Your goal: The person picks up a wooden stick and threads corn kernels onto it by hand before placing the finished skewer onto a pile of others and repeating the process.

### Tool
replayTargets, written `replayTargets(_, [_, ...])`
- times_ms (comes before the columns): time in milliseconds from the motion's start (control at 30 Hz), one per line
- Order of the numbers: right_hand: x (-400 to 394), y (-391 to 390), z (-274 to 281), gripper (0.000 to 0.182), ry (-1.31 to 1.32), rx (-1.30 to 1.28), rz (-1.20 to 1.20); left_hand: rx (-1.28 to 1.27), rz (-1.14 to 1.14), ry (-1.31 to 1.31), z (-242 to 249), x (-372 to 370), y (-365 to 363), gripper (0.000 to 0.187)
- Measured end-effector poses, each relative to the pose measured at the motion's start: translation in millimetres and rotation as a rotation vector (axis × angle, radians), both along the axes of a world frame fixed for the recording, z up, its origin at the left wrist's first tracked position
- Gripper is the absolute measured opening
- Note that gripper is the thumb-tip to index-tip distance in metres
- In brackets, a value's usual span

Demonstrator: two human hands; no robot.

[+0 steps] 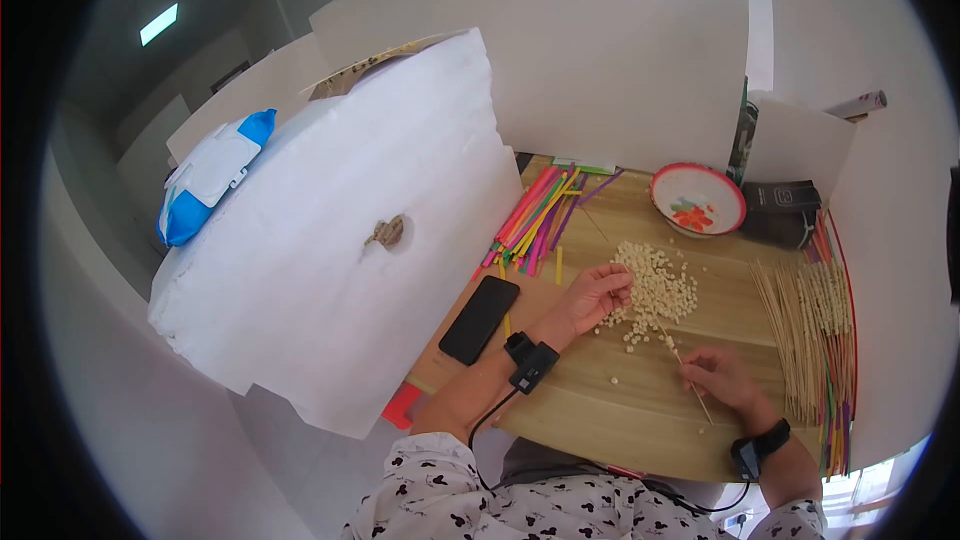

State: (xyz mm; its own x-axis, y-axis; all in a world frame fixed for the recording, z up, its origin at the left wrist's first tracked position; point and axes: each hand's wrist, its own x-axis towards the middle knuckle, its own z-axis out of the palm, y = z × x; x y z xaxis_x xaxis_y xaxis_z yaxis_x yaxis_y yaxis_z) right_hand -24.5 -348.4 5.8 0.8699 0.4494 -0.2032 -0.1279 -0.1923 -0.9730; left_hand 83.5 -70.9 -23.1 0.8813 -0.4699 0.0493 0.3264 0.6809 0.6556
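Observation:
My right hand (718, 376) is closed on a thin wooden stick (701, 401), which slants up and left with a few pale beads near its upper end. Just left of the bead pile (655, 285), my left hand (597, 298) has its fingers pinched together at the pile's edge; what they hold, if anything, is too small to make out. The small cream beads lie loosely heaped on the wooden table (580, 390), with a few strays around them.
A black phone (479, 320) and colourful strips (535, 215) lie left. Behind the beads stand a red-rimmed bowl (698, 199) and a black box (780, 202). Bundled sticks (800, 340) lie right. A large white foam sheet (340, 240) bears a blue-white wipes pack (215, 175).

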Motion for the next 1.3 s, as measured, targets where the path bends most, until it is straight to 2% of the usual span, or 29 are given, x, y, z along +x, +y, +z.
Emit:
replayTargets(200, [0.8,0.9,-0.8,0.011,0.027,0.049,-0.006,0.039,-0.081,0.046,3.9,-3.7,-4.3,0.006])
replayTargets(267, [1.6,-1.0,-2.1,0.012,0.014,0.056,0.028,0.055,-0.014,0.051,2.6,-2.7,-6.0,0.005])
replayTargets(367, [4.6,-3.5,-8.3,0.013,0.032,0.098,0.053,0.095,-0.039,0.045,6.5,0.3,-6.6,0.005])
replayTargets(800, [5.0,-3.1,-9.8,0.016,-0.086,0.187,0.106,0.414,0.072,-0.012,54.5,-20.5,-9.8,0.006])
replayTargets(900, [3.1,-3.0,-7.2,0.016,-0.117,0.173,0.101,0.401,0.071,-0.054,53.6,-24.2,-8.7,0.006])
replayTargets(1067, [3.1,-0.3,-8.2,0.015,-0.119,0.160,0.142,0.230,0.176,0.039,27.0,-46.0,-11.1,0.009])
replayTargets(1300, [0.4,-2.3,-8.1,0.013,-0.082,0.123,0.164,0.142,0.158,0.143,12.5,-53.0,-15.3,0.008])
